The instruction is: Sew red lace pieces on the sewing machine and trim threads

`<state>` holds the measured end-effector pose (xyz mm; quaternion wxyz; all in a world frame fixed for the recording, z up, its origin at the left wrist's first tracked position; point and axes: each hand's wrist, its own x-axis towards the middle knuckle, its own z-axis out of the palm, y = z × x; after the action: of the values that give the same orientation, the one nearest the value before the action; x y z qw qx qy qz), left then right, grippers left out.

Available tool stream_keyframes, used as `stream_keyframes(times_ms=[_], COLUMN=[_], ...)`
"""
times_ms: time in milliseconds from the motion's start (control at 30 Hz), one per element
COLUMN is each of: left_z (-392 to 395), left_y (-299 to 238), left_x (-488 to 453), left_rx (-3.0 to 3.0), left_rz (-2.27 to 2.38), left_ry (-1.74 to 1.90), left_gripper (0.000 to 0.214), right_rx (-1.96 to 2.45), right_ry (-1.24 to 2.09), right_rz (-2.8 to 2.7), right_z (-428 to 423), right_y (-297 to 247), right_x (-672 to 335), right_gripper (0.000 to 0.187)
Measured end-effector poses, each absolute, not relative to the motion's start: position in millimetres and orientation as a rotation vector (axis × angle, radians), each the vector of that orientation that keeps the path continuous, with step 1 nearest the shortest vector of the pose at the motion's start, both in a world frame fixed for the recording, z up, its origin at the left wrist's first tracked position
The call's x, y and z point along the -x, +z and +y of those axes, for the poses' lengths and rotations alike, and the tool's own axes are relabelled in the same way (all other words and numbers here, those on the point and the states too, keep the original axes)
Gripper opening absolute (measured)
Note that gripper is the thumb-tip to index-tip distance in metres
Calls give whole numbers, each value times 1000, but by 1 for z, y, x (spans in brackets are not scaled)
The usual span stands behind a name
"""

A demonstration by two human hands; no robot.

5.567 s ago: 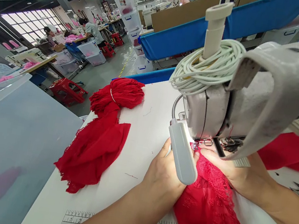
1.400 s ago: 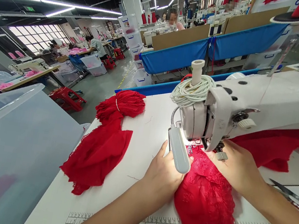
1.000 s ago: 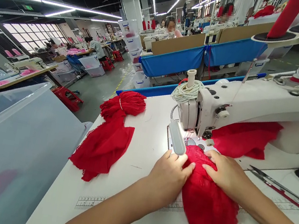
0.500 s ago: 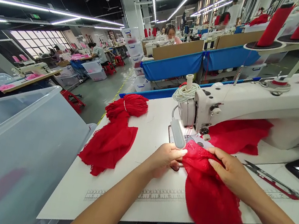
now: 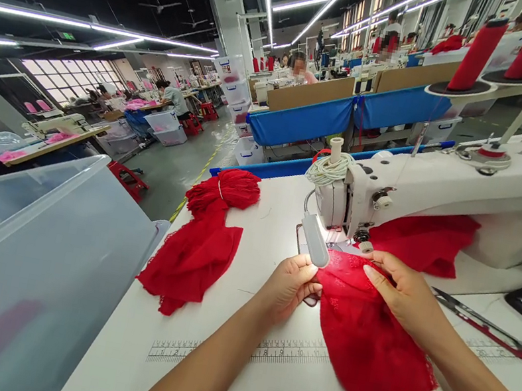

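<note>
A red lace-edged fabric piece (image 5: 366, 342) is stretched between my two hands in front of the sewing machine (image 5: 426, 177). My left hand (image 5: 293, 285) pinches its left corner, beside the small grey lamp (image 5: 316, 240). On the upper right edge, my right hand (image 5: 400, 291) grips the cloth between thumb and fingers. The fabric's top edge lies close to the needle area, though the lamp and machine head partly hide it. Its lower part hangs over the table's front edge. More red fabric (image 5: 427, 242) lies under the machine arm.
Left on the white table (image 5: 111, 358) lie a tied red bundle (image 5: 223, 194) and a loose red piece (image 5: 196, 258). Thread snips (image 5: 483, 324) rest right of my right hand. A clear plastic bin (image 5: 41, 264) stands at the left. Red thread cones (image 5: 478, 55) stand above the machine.
The fabric is spread flatter and tauter between my hands, where it was bunched before. Its hanging part has swung slightly. Both hands keep their grip near the machine.
</note>
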<state>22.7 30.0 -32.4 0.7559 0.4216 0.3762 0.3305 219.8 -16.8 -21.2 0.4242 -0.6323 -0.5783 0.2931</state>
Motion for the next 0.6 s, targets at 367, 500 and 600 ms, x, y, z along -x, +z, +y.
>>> stream_keyframes(times_ms=[367,500,600], left_z=[24,24,24], left_y=[-21,-22,-23], left_x=[-23,-23,-23], left_rx=[-980,-1010,-1036], left_rz=[810,840,845], left_ry=[684,697,705], left_gripper=[39,37,36], right_rx=[1548,1545,1563], right_ry=[669,641,639], right_rz=[-1422,-1407,-1403], right_z=[-20,-22,-24], right_y=[-24,-27,-29], right_x=[-224,-226,-227], right_gripper=[28,27,29])
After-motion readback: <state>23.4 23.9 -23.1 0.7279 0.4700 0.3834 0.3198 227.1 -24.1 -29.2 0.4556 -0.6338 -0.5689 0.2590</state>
